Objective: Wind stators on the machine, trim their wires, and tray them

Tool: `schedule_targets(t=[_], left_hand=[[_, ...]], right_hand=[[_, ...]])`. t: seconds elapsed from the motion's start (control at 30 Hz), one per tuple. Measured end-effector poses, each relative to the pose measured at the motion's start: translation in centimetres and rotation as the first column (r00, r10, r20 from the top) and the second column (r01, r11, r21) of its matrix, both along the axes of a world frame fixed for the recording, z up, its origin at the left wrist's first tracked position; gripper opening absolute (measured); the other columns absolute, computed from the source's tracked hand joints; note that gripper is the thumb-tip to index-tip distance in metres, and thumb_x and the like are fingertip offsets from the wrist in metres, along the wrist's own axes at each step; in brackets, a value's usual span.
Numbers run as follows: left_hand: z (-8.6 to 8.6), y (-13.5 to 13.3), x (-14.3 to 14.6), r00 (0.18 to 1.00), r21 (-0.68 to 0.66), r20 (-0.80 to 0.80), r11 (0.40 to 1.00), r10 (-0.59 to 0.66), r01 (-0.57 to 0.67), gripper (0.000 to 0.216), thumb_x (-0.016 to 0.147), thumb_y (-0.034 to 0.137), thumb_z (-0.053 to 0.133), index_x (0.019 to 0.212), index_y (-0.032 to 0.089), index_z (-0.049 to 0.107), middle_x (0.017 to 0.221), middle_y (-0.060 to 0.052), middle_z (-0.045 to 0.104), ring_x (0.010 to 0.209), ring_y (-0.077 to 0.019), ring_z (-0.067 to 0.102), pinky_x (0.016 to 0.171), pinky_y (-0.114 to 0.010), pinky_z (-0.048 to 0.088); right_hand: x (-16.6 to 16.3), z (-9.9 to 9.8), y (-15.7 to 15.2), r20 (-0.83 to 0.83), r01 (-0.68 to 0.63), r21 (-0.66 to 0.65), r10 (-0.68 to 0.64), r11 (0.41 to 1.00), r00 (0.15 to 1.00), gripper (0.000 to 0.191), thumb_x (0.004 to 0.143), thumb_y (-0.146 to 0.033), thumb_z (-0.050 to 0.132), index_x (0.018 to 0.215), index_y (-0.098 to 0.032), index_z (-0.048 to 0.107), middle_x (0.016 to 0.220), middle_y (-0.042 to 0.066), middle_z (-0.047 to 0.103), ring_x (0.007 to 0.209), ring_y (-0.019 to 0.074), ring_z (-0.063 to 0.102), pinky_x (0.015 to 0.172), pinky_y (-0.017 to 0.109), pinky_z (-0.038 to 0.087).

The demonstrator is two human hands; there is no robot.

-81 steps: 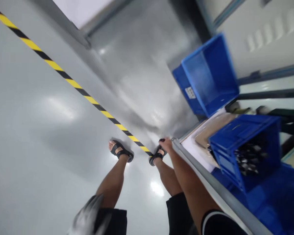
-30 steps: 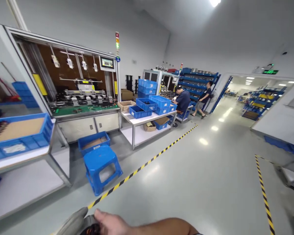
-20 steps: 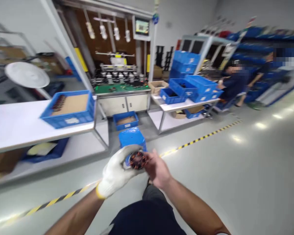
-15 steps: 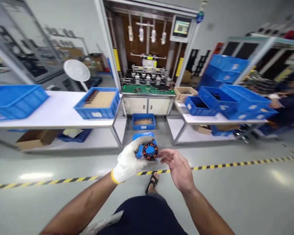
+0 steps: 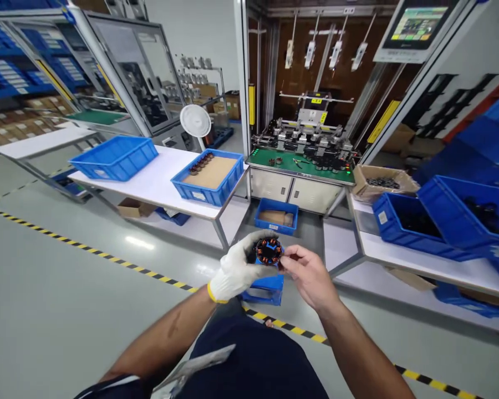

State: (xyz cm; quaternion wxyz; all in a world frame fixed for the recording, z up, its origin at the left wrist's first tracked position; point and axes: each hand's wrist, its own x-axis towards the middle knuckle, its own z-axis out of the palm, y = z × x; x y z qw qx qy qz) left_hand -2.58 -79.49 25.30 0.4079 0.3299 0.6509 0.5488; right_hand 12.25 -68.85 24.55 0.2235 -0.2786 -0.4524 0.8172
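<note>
My left hand point(image 5: 238, 270), in a white glove, is closed around a round black stator with copper windings point(image 5: 268, 251), holding it up in front of me. My bare right hand point(image 5: 308, 275) pinches the stator's right edge with thumb and fingers. Both hands hover above a blue plastic stool point(image 5: 265, 287) that stands on the grey floor just past my knees. Straight ahead is a machine station with a green deck point(image 5: 301, 162) carrying fixtures and small parts.
A white table point(image 5: 158, 185) on the left holds two blue bins point(image 5: 208, 177), one with a cardboard sheet and a row of stators. The table at right point(image 5: 424, 265) carries blue bins and a cardboard box. A blue bin point(image 5: 276, 216) sits on the floor. Yellow-black tape point(image 5: 83, 247) crosses the floor.
The view has swung from the floor and the aisle round to face the machine station. The stator came up into both hands, and my right hand has closed onto its edge.
</note>
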Motion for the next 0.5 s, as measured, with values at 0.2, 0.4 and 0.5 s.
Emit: schedule_targets(t=[0.2, 0.4, 0.5], left_hand=[[0.2, 5.1, -0.8, 0.989, 0.034, 0.079, 0.991, -0.128, 0.126, 0.075, 0.054, 0.017, 0.084, 0.128, 0.020, 0.067, 0.121, -0.003, 0.076, 0.115, -0.0271, 0.071, 0.105, -0.037, 0.056], [-0.9, 9.5, -3.1, 0.972, 0.011, -0.114, 0.978, -0.204, 0.206, 0.072, 0.058, 0.025, 0.083, 0.128, 0.020, 0.067, 0.124, -0.005, 0.075, 0.115, -0.0267, 0.071, 0.107, -0.039, 0.055], [-1.6, 11.7, -5.0, 0.957, 0.019, -0.213, 0.979, -0.195, 0.204, 0.069, 0.065, 0.026, 0.080, 0.132, 0.021, 0.065, 0.129, -0.005, 0.073, 0.118, -0.0257, 0.069, 0.109, -0.037, 0.055]], right_hand=[[0.3, 0.4, 3.7, -0.034, -0.018, -0.092, 0.015, 0.996, 0.999, 0.032, 0.066, -0.036, 0.086, 0.065, -0.018, 0.060, 0.056, -0.005, 0.053, 0.055, 0.0095, 0.052, 0.057, 0.024, 0.041], [-1.3, -0.3, 6.7, -0.078, -0.026, -0.211, 0.010, 0.977, 0.997, 0.027, 0.069, -0.035, 0.079, 0.068, -0.020, 0.056, 0.056, -0.007, 0.044, 0.052, 0.0085, 0.042, 0.053, 0.025, 0.040], [-3.0, -1.1, 8.3, -0.060, 0.015, -0.232, -0.030, 0.973, 0.998, 0.026, 0.069, -0.032, 0.080, 0.071, -0.019, 0.058, 0.063, -0.004, 0.054, 0.055, 0.0090, 0.049, 0.055, 0.025, 0.043]])
